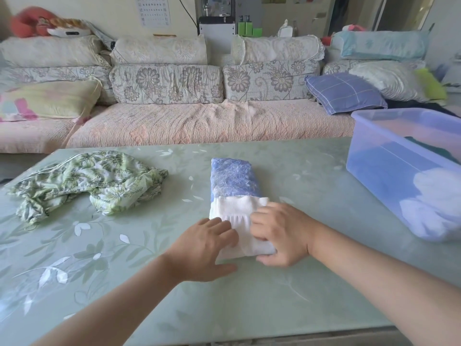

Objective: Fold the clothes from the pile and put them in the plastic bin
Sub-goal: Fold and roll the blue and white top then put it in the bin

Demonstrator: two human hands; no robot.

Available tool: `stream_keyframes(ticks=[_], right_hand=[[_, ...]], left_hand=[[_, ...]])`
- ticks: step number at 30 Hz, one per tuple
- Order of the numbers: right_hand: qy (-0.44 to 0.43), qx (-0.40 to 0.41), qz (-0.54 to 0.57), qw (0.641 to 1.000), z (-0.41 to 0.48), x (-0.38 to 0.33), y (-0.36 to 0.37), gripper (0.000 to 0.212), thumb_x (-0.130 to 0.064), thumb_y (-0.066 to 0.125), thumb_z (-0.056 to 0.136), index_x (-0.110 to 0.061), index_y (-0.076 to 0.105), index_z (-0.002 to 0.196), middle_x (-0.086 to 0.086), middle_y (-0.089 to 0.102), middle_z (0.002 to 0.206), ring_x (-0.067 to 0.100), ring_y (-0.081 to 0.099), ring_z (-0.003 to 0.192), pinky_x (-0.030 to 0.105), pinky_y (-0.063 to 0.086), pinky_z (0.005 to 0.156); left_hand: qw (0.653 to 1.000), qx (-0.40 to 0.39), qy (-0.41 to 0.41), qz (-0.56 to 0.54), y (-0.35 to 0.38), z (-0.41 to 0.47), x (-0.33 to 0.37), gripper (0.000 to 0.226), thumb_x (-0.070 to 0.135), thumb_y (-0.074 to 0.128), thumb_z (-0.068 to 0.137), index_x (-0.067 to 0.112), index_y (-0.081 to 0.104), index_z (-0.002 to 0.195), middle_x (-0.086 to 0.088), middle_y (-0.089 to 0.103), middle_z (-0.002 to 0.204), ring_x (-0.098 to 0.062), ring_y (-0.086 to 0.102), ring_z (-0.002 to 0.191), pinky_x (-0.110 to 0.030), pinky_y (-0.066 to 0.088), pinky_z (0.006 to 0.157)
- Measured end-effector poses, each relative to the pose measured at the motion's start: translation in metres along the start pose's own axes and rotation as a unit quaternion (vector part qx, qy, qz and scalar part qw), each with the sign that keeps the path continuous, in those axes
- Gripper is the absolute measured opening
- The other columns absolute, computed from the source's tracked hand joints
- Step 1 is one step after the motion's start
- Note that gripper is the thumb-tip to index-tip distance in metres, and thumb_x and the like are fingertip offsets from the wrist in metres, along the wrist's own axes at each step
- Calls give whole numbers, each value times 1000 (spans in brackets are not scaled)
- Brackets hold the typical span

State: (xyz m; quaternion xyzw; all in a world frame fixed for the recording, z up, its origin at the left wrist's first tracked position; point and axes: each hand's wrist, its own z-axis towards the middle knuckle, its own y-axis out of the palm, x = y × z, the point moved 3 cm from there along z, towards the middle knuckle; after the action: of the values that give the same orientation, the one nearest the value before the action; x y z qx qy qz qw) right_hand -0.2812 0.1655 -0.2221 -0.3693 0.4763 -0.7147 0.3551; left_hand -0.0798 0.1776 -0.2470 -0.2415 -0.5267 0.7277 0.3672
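Note:
A narrow folded garment (234, 186), blue floral at the far end and white at the near end, lies in the middle of the table. My left hand (202, 248) rests on its near left edge, fingers on the white part and thumb on the table. My right hand (282, 236) grips the near right corner of the white part, thumb tucked under the edge. A crumpled green leaf-print garment (87, 181) lies at the left. The translucent blue plastic bin (369, 151) stands at the right with folded white and dark clothes inside.
The table (149, 270) has a pale green leaf-patterned glass top, and its near edge shows at the bottom right. Behind it runs a long sofa (199, 126) with floral cushions and a blue checked pillow (344, 93).

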Motion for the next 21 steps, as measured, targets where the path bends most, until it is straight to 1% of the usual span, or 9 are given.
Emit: stream_keyframes(ticks=[2,5,7,10,12,14,17,19,21], right_hand=[[-22,-22,-31,999,-3,-2,4,34,-41,66,75,-23,37,69,-1,46,73,22,44,64,32,25,63],[-35,2,-45,998,-9,-2,2,24,-28,68,84,-20,48,72,-1,48,73,22,45,66,31,23,64],[-29,17,-61,998,-14,0,1,25,-27,70,85,-21,48,74,-3,48,74,20,45,67,29,18,64],[2,23,-61,998,-18,0,0,27,-29,71,85,-22,47,75,-4,48,77,19,48,70,30,28,62],[21,16,-53,998,-19,-4,2,22,-31,66,87,-20,50,76,-2,51,87,21,51,81,32,38,70],[58,1,-21,998,-19,-10,5,17,-34,60,86,-18,58,85,3,56,111,25,54,102,37,43,88],[158,-98,45,981,-22,-12,18,60,-50,52,81,-19,47,132,4,29,156,22,33,141,34,27,116],[210,-143,84,964,-22,-14,22,85,-50,50,81,-22,17,154,-1,7,165,15,12,151,30,15,121],[235,-135,103,957,-16,-14,23,87,-40,44,81,-23,6,158,-1,3,166,14,8,152,30,15,122]], left_hand=[[999,-4,-30,-11,3,-5,1,32,49,64,81,24,54,96,8,53,92,-16,52,81,-30,46,68],[996,-8,-69,-52,0,-11,-5,14,29,63,87,24,54,96,8,52,91,-15,53,79,-32,49,62],[991,-32,-104,-83,-6,-12,-10,13,24,66,87,25,56,94,13,52,88,-10,50,75,-27,45,62],[981,-69,-147,-110,-13,-12,-7,13,25,74,83,22,63,91,18,52,83,-5,52,74,-12,36,60],[980,-94,-147,-98,-11,-12,2,14,28,72,83,24,61,90,18,49,82,-4,50,76,-11,33,59],[992,-53,-96,-63,-12,-10,14,14,25,67,81,24,56,90,16,48,85,-7,46,79,-18,36,64],[998,-9,-63,-14,-10,-3,18,49,41,61,73,26,53,118,8,49,119,-13,45,114,-22,40,94],[993,-70,-98,16,-6,1,13,92,60,56,70,23,27,150,4,26,155,-15,18,145,-25,19,116],[978,-145,-149,-2,-2,3,5,107,62,60,75,22,4,157,7,4,164,-11,0,150,-22,6,117]])
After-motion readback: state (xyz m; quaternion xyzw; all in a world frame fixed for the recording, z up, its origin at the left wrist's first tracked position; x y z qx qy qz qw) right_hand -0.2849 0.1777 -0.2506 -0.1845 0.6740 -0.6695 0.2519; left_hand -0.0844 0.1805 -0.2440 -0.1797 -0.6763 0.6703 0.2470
